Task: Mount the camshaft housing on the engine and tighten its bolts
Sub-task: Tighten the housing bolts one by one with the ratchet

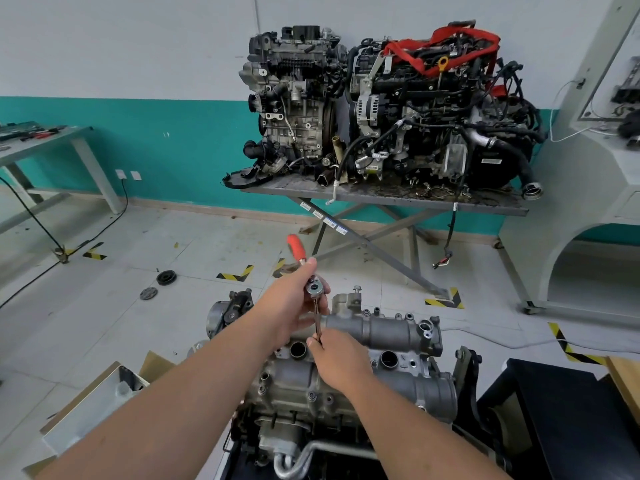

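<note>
Two hands are being used on one ratchet (313, 289): its head is being gripped by the left hand (294, 299), its extension pinched by the right hand (334, 355). The camshaft housing (381, 327) is being worked near centre on the engine (294, 420), open floor lying beyond.

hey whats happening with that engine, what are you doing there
A person is working on the camshaft housing, which already sits on top of the engine in front of them. The left hand holds a ratchet with a red grip by its head, and the right hand pinches the extension bar going down toward the housing. One bolt at the far edge stands proud, not yet driven in.
</note>
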The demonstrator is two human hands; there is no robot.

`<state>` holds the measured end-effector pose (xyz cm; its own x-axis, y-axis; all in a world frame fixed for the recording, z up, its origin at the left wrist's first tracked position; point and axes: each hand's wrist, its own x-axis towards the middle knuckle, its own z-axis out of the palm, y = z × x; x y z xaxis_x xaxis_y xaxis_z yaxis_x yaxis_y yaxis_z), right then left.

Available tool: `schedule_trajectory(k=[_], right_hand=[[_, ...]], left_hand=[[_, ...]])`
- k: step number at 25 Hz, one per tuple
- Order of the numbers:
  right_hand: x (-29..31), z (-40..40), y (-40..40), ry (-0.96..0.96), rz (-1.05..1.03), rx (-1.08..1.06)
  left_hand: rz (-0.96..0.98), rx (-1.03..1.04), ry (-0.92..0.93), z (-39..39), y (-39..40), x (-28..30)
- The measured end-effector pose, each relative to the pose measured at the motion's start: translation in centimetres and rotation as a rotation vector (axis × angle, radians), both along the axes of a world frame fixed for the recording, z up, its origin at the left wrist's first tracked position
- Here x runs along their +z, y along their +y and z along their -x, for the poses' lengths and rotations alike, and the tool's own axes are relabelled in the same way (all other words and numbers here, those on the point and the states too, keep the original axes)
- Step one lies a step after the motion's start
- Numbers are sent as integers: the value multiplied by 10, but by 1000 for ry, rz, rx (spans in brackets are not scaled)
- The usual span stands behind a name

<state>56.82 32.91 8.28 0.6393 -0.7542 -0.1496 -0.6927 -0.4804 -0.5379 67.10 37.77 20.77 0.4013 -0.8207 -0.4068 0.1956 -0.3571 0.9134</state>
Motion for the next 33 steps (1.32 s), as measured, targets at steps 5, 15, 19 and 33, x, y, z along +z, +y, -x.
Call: schedule_trajectory(k=[5,15,19,33], right_hand=[[1,2,1,-6,33,21],[41,18,15,103,-10,83],[106,34,29,349,25,303],[167,11,-9,435,432,300]], left_hand=[[-60,-320,-102,-5,-9,2],[-19,-756,-92,-15,-14,0],[56,-682,4,-23,-20,-4],[42,88,566,-21,-25,-67]])
